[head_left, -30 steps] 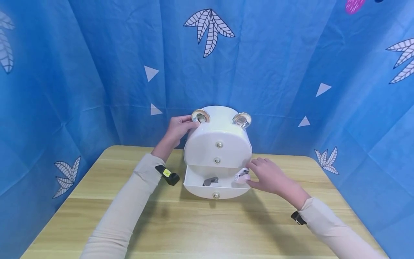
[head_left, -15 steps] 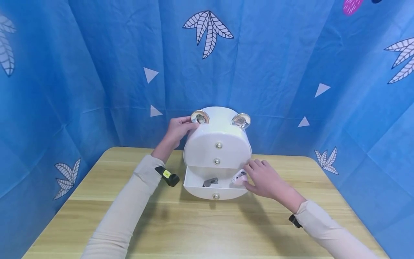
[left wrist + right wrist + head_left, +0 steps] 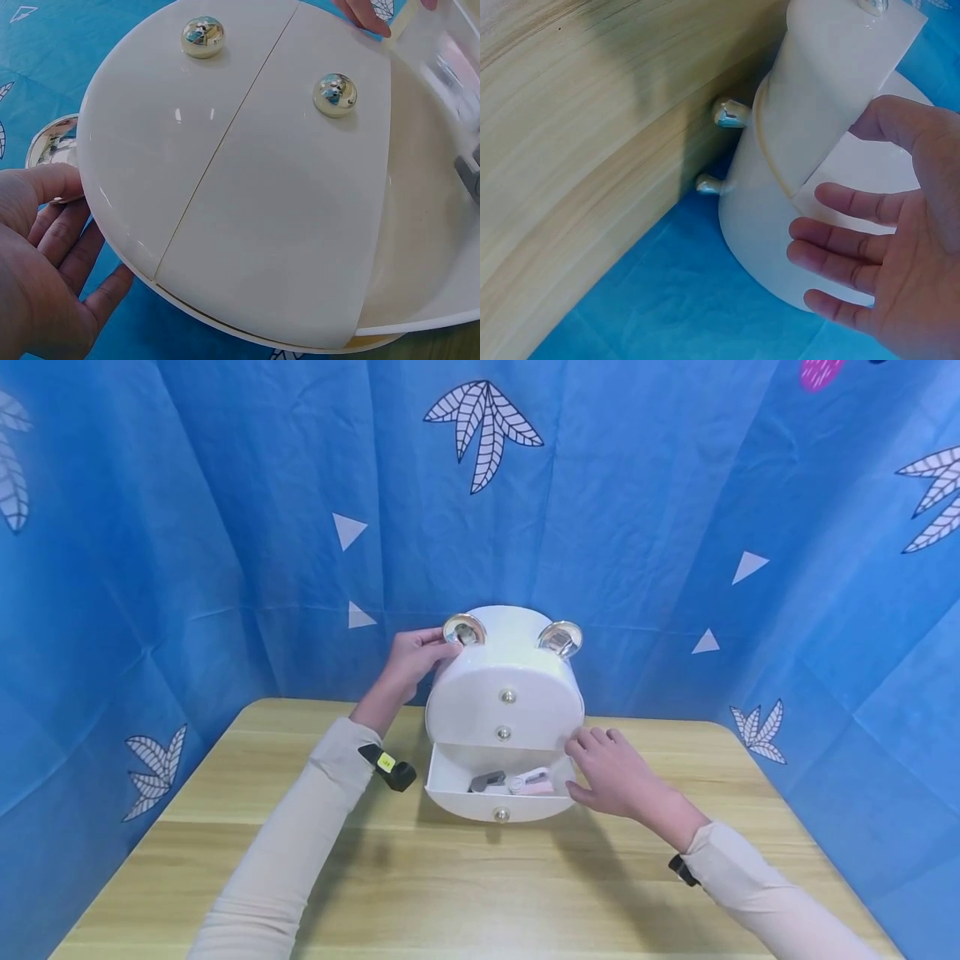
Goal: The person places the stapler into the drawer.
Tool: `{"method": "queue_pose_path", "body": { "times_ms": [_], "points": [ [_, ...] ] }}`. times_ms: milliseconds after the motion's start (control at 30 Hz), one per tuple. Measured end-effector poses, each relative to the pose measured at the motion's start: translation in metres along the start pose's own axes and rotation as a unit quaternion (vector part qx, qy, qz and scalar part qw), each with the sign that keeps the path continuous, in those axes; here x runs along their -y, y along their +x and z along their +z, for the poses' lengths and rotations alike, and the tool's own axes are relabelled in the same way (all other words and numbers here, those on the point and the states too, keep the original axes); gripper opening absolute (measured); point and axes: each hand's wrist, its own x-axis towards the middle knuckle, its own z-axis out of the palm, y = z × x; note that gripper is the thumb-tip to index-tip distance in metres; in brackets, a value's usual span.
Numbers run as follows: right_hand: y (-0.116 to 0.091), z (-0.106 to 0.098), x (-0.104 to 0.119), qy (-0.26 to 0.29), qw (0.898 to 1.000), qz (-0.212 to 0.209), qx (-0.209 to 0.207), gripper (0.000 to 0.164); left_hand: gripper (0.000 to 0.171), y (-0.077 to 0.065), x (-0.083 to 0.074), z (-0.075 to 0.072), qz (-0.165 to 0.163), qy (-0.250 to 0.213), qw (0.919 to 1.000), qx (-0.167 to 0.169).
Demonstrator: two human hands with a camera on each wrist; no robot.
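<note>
A white rounded storage box with gold knobs and two gold ears stands at the back of the table, its bottom drawer pulled out. Inside lie a small grey clip-like thing and a pink-and-white one, side by side. My left hand holds the box at its left gold ear, thumb in front and fingers behind. At the drawer's right end, my right hand has its fingers spread with nothing between them; the right wrist view shows its thumb by the drawer's edge.
The wooden table runs forward from the box. A blue patterned curtain hangs close behind and along both sides. Two upper drawers, shut, sit above the pulled-out one, each with a gold knob.
The pink-and-white thing has left my right hand and now lies further left in the drawer, beside the grey one. My right hand moved slightly left; the left hand stayed put.
</note>
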Motion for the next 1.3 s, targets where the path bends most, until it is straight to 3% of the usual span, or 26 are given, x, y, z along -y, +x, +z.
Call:
{"method": "queue_pose_path", "body": {
  "times_ms": [533, 700, 833, 900, 1000, 1100, 1167, 1300],
  "points": [
    [0.000, 0.000, 0.002, 0.019, 1.000, -0.001, -0.011, 0.043, 0.045, -0.001, 0.000, 0.000, 0.006, -0.003, 1.0000, 0.006],
    [0.001, -0.002, 0.009, 0.074, 0.996, -0.007, -0.057, 0.035, 0.045, 0.000, 0.002, 0.000, 0.007, 0.003, 1.0000, 0.005],
    [0.001, -0.008, 0.022, 0.164, 0.981, -0.008, -0.108, 0.028, 0.045, 0.000, 0.002, 0.001, 0.007, 0.002, 1.0000, 0.004],
    [0.000, -0.011, 0.031, 0.236, 0.965, -0.005, -0.115, 0.023, 0.045, 0.000, 0.002, 0.001, 0.007, 0.002, 1.0000, 0.004],
    [-0.002, -0.014, 0.044, 0.374, 0.924, 0.006, -0.078, 0.016, 0.046, 0.000, 0.002, 0.001, 0.006, 0.001, 1.0000, 0.004],
    [-0.004, -0.012, 0.056, 0.494, 0.869, 0.026, -0.012, 0.014, 0.046, 0.000, 0.001, 0.000, 0.007, -0.004, 1.0000, 0.004],
    [-0.007, -0.007, 0.063, 0.561, 0.826, 0.044, 0.038, 0.019, 0.045, 0.000, 0.001, 0.000, 0.007, -0.007, 0.9999, 0.005],
    [-0.012, 0.007, 0.074, 0.652, 0.744, 0.091, 0.115, 0.029, 0.046, 0.000, 0.000, 0.000, 0.005, -0.010, 0.9999, 0.005]
  ]
}}
